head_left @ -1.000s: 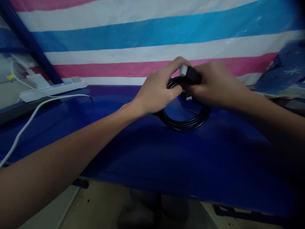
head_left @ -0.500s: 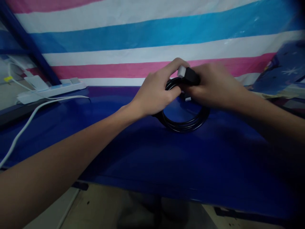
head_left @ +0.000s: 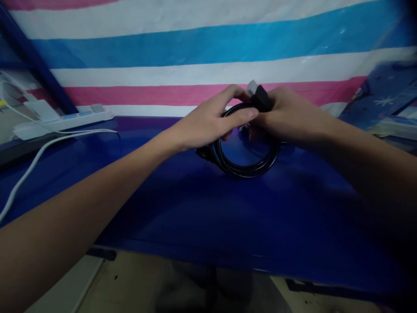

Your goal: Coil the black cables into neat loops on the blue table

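Both hands hold a coiled black cable above the blue table. My left hand is closed round the upper left of the coil, its thumb lying across the loops. Closed on the upper right part of the cable is my right hand, whose fingertips are mostly hidden. A black connector with a pale metal end sticks up between the two hands. Below the left hand another black cable end juts out to the left. Something small and shiny, partly hidden, shows inside the loop near the right fingers.
A white power strip with a plugged-in white adapter stands at the back left of the blue table. White cables run across the left side. A striped sheet hangs behind, and a blue snowflake-patterned item is at right.
The left thumb has stretched further right across the coil. The upright connector has tilted, its metal end now pointing more upward. The cable end at the left now shows more clearly.
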The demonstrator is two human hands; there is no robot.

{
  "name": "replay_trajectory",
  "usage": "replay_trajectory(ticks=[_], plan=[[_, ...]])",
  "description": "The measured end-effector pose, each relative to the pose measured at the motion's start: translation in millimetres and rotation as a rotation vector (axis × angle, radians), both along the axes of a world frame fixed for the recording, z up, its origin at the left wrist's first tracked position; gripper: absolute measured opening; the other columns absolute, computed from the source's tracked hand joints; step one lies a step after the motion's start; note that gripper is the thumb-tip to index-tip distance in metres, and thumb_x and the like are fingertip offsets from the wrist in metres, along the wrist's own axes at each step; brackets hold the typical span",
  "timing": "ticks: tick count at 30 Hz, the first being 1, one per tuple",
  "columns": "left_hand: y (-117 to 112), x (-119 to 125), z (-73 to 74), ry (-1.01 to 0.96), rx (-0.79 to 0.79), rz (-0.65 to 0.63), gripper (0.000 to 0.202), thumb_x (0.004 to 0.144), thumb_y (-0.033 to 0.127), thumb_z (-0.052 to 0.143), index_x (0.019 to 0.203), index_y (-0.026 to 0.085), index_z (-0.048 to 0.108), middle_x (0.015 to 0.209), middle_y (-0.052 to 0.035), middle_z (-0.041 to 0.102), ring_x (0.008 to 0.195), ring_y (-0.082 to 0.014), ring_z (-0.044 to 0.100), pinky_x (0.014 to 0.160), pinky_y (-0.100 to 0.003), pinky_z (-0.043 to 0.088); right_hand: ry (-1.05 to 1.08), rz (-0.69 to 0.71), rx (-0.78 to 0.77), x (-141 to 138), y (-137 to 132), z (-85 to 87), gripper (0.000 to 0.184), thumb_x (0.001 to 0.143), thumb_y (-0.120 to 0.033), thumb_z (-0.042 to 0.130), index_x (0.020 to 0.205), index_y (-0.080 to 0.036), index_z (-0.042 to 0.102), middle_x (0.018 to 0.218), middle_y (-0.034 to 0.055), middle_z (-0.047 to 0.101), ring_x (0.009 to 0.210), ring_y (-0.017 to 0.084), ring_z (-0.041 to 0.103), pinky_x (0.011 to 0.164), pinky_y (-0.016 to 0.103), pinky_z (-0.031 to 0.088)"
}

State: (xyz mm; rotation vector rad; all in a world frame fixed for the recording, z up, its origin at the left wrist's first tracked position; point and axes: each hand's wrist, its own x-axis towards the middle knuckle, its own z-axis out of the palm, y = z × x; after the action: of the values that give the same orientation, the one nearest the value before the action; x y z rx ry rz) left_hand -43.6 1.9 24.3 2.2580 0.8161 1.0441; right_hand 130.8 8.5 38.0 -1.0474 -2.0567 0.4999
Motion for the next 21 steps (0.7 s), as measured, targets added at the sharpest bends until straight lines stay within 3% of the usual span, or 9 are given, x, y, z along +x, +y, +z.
replay_trajectory(ticks=[3, 5, 9, 11, 14, 16, 19, 21], plan=[[6, -8, 4.9, -0.07, -0.092, 0.025, 0.045, 0.088, 0.06, 0.038, 0.106, 0.023, 0.055, 0.064, -0.0006, 0.057, 0.06, -0.0164, 0.061, 0.059, -0.03, 0.045, 0.046, 0.009, -0.024, 2, 2, 1.7, 0.031, 0.084, -0.019, 0.059, 0.054, -0.013, 0.06, 0.041, -0.0005, 0.055, 0.032, 0.006, 0.047, 0.029, 0.014, 0.028], [18, -18, 4.4, -0.105, -0.128, 0.044, 0.052, 0.089, 0.063, 0.029, 0.102, 0.021, 0.057, 0.06, -0.0016, 0.055, 0.055, -0.0154, 0.058, 0.056, -0.03, 0.045, 0.166, 0.058, -0.081, 5, 5, 0.4, 0.024, 0.082, -0.024, 0.062, 0.06, -0.015, 0.06, 0.044, -0.0015, 0.054, 0.036, 0.009, 0.051, 0.032, 0.018, 0.035], [49, -40, -12.1, 0.045, -0.173, 0.118, 0.028, 0.085, 0.044, 0.051, 0.093, 0.02, 0.061, 0.061, -0.0029, 0.058, 0.055, -0.0156, 0.057, 0.056, -0.03, 0.047, 0.479, 0.266, -0.235, 5, 8, -4.5, 0.016, 0.081, -0.023, 0.063, 0.067, -0.019, 0.055, 0.043, -0.0066, 0.042, 0.035, 0.008, 0.042, 0.037, 0.021, 0.037], [56, -40, -24.5, 0.198, -0.105, 0.1, 0.025, 0.077, 0.035, 0.061, 0.097, 0.02, 0.062, 0.078, -0.0063, 0.066, 0.068, -0.0187, 0.061, 0.065, -0.034, 0.05, 0.591, 0.277, -0.3, 2, 6, -5.0, 0.017, 0.084, -0.024, 0.06, 0.068, -0.019, 0.055, 0.04, -0.0086, 0.034, 0.032, 0.005, 0.033, 0.037, 0.02, 0.034], [46, -22, -36.4, 0.287, 0.074, -0.087, 0.045, 0.07, 0.033, 0.069, 0.112, 0.022, 0.06, 0.116, -0.0099, 0.062, 0.107, -0.0266, 0.056, 0.093, -0.043, 0.045, 0.773, 0.195, -0.373, -5, 2, -3.7, 0.022, 0.089, -0.027, 0.054, 0.068, -0.02, 0.054, 0.038, -0.0101, 0.027, 0.032, 0.005, 0.025, 0.038, 0.019, 0.034], [30, -4, -36.9, 0.197, 0.119, -0.198, 0.054, 0.07, 0.035, 0.071, 0.12, 0.025, 0.056, 0.126, -0.0079, 0.058, 0.125, -0.0272, 0.045, 0.105, -0.043, 0.035, 0.887, 0.127, -0.411, -8, 1, -3.9, 0.027, 0.093, -0.026, 0.048, 0.066, -0.019, 0.05, 0.039, -0.01, 0.026, 0.034, 0.005, 0.024, 0.041, 0.019, 0.036], [7, 18, -31.0, -0.063, 0.087, -0.214, 0.045, 0.076, 0.033, 0.068, 0.118, 0.025, 0.056, 0.12, -0.005, 0.061, 0.126, -0.0236, 0.044, 0.108, -0.04, 0.033, 0.967, 0.038, -0.422, -12, 5, -7.8, 0.029, 0.094, -0.025, 0.046, 0.065, -0.02, 0.044, 0.041, -0.0094, 0.028, 0.037, 0.006, 0.028, 0.042, 0.02, 0.036], [-1, 24, -27.5, -0.192, 0.045, -0.213, 0.035, 0.077, 0.031, 0.067, 0.111, 0.024, 0.059, 0.115, -0.0045, 0.062, 0.121, -0.0221, 0.049, 0.104, -0.038, 0.037, 0.885, -0.002, -0.354, -12, 10, -11.6, 0.029, 0.094, -0.026, 0.044, 0.066, -0.02, 0.041, 0.045, -0.0083, 0.032, 0.039, 0.007, 0.032, 0.043, 0.021, 0.035]])
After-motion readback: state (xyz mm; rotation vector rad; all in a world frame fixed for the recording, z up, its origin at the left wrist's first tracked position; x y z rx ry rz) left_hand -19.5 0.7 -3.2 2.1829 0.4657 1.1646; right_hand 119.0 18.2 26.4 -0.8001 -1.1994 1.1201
